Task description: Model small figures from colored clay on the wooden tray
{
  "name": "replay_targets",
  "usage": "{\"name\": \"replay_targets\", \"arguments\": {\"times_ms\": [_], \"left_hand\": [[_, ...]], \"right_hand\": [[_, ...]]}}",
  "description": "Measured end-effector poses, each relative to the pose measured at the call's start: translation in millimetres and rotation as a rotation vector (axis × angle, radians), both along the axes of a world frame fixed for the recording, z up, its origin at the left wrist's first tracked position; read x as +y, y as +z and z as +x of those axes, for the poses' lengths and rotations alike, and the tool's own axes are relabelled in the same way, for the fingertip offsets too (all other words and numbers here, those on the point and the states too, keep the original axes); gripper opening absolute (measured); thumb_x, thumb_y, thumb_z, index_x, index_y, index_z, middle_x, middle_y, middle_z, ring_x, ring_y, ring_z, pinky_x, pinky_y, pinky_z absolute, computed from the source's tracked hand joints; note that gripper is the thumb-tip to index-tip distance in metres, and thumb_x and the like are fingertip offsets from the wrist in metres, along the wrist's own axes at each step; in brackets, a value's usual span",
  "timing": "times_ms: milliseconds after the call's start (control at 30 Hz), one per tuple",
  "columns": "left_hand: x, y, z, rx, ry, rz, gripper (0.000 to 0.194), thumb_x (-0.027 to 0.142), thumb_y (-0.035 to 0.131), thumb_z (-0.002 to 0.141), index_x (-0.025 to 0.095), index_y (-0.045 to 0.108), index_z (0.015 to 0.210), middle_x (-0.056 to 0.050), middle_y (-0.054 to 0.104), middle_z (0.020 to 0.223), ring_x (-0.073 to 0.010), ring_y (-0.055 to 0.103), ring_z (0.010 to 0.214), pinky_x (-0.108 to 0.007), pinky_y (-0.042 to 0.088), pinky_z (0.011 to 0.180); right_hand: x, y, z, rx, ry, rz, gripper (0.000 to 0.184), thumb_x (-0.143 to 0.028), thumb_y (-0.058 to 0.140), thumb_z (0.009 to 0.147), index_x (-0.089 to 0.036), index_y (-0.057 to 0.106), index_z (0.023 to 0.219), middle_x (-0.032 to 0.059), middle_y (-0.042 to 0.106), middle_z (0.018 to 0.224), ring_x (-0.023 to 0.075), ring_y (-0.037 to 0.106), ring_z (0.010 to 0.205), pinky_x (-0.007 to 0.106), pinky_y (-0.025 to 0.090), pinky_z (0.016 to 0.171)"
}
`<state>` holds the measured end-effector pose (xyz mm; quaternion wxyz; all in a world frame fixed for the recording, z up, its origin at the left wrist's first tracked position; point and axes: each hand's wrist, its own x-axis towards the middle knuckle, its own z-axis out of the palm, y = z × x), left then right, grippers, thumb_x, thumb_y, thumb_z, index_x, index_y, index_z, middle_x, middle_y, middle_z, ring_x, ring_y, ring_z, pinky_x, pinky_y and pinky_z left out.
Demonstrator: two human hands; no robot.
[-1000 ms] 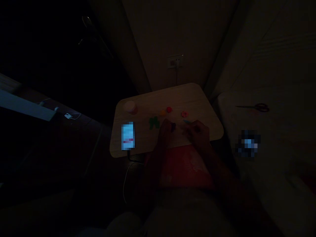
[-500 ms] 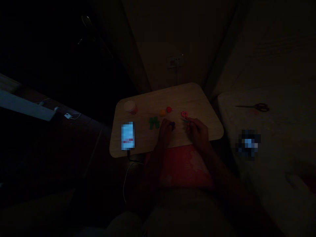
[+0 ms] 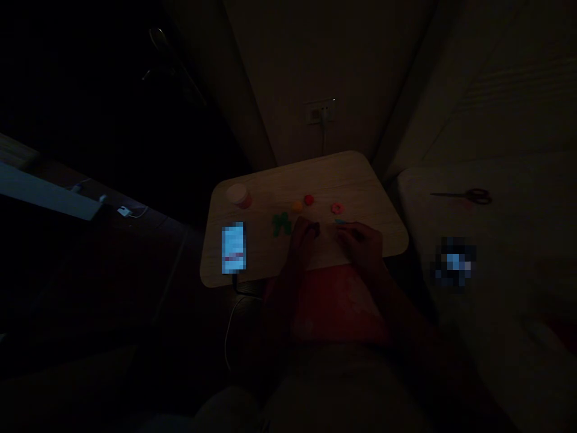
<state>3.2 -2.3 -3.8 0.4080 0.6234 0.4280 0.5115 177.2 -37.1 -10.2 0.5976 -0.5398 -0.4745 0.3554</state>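
Dim light makes details hard to see. My left hand (image 3: 303,237) is closed around a small dark purple piece (image 3: 316,228) at the table's near side. Pinched in my right hand (image 3: 364,242) is a thin tool with a bluish tip (image 3: 341,222); its exact kind is unclear. That tip points left, just below a pink flower-shaped piece (image 3: 337,208), and stays apart from the purple piece. Beyond my left hand lie a red round piece (image 3: 309,199) and an orange lump (image 3: 296,206). A green piece with several lobes (image 3: 282,224) rests to its left.
The small wooden table (image 3: 261,258) has rounded corners. A pale cup (image 3: 238,195) stands at its back left, above a lit phone (image 3: 234,248) with a cable. Scissors (image 3: 464,195) lie on the pale surface at right. A wall socket (image 3: 320,112) is behind.
Half a second ago my right hand angled the tool differently, near the pink flower piece; now the hand sits slightly lower with the tip pointing left. My left hand has barely shifted.
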Motion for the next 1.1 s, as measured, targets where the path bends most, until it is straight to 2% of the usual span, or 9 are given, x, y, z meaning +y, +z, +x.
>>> {"name": "replay_targets", "arguments": {"times_ms": [100,233,467,600,700,833,967,1033,1100], "left_hand": [[-0.3,0.0,-0.9,0.015,-0.007,0.021,0.023,0.031,0.057,0.095,0.02,0.056,0.075,-0.003,0.053,0.086,-0.0176,0.051,0.086,-0.031,0.043,0.083],[-0.3,-1.8,-1.1,0.006,-0.023,0.038,0.026,0.036,0.055,0.096,0.02,0.056,0.075,-0.003,0.053,0.086,-0.018,0.051,0.085,-0.032,0.043,0.081],[1.3,-8.8,-0.6,-0.012,-0.021,0.045,0.025,0.034,0.057,0.095,0.021,0.056,0.074,-0.003,0.053,0.085,-0.0183,0.052,0.085,-0.033,0.045,0.085],[0.4,-8.2,-0.8,-0.035,-0.007,0.016,0.023,0.033,0.058,0.095,0.021,0.057,0.075,-0.003,0.054,0.087,-0.0183,0.053,0.087,-0.034,0.047,0.087],[0.2,-6.8,-1.4,-0.025,-0.008,-0.013,0.025,0.037,0.06,0.094,0.021,0.056,0.075,-0.003,0.054,0.087,-0.0185,0.053,0.087,-0.034,0.048,0.088],[0.9,-6.8,-1.4,-0.019,0.006,-0.025,0.032,0.046,0.06,0.093,0.021,0.056,0.073,-0.004,0.054,0.086,-0.0189,0.053,0.086,-0.035,0.048,0.087],[1.0,-8.0,0.3,-0.032,-0.001,-0.017,0.039,0.055,0.058,0.092,0.021,0.054,0.072,-0.005,0.053,0.085,-0.0196,0.052,0.086,-0.036,0.048,0.085],[1.0,-9.6,1.1,-0.036,0.038,-0.064,0.039,0.057,0.06,0.09,0.021,0.055,0.074,-0.005,0.053,0.087,-0.0205,0.053,0.091,-0.036,0.048,0.088],[1.2,-11.3,1.4,-0.035,0.07,-0.096,0.038,0.057,0.062,0.088,0.021,0.055,0.076,-0.005,0.054,0.088,-0.0208,0.053,0.094,-0.037,0.047,0.091]], "right_hand": [[-0.5,0.9,-0.5,-0.017,-0.032,0.008,0.017,-0.036,0.08,0.074,-0.02,0.076,0.078,0.0039,0.074,0.072,0.0174,0.066,0.06,0.028,0.052,0.056],[-1.9,8.0,0.3,-0.079,-0.019,0.014,0.023,-0.037,0.073,0.08,-0.019,0.069,0.068,-0.0009,0.062,0.059,0.0134,0.054,0.055,0.025,0.04,0.05],[-2.8,11.0,3.2,-0.14,0.003,0.021,0.041,-0.042,0.055,0.094,-0.02,0.054,0.059,-0.0026,0.046,0.057,0.0124,0.041,0.055,0.028,0.031,0.053],[-2.4,9.1,4.3,-0.152,-0.033,0.044,0.041,-0.043,0.047,0.099,-0.022,0.043,0.064,-0.0033,0.041,0.061,0.0136,0.039,0.059,0.029,0.031,0.056],[-1.5,9.4,4.7,-0.141,-0.023,0.07,0.033,-0.042,0.047,0.1,-0.023,0.047,0.073,-0.0028,0.045,0.069,0.0145,0.043,0.065,0.029,0.035,0.061],[0.1,6.7,3.2,-0.065,-0.014,0.04,0.021,-0.039,0.054,0.096,-0.021,0.062,0.087,-0.0015,0.056,0.072,0.015,0.052,0.065,0.028,0.042,0.063],[1.1,3.5,1.7,0.013,-0.009,-0.001,0.026,-0.037,0.053,0.096,-0.02,0.072,0.103,0.0007,0.065,0.073,0.0152,0.059,0.062,0.029,0.048,0.062],[1.2,3.8,2.0,-0.029,-0.015,0.02,0.025,-0.035,0.056,0.094,-0.021,0.075,0.102,0.0023,0.069,0.077,0.0159,0.063,0.065,0.03,0.051,0.066],[0.9,4.7,2.1,-0.058,-0.013,0.029,0.019,-0.033,0.064,0.088,-0.021,0.077,0.094,0.0034,0.072,0.079,0.0164,0.065,0.067,0.031,0.052,0.067]]}}
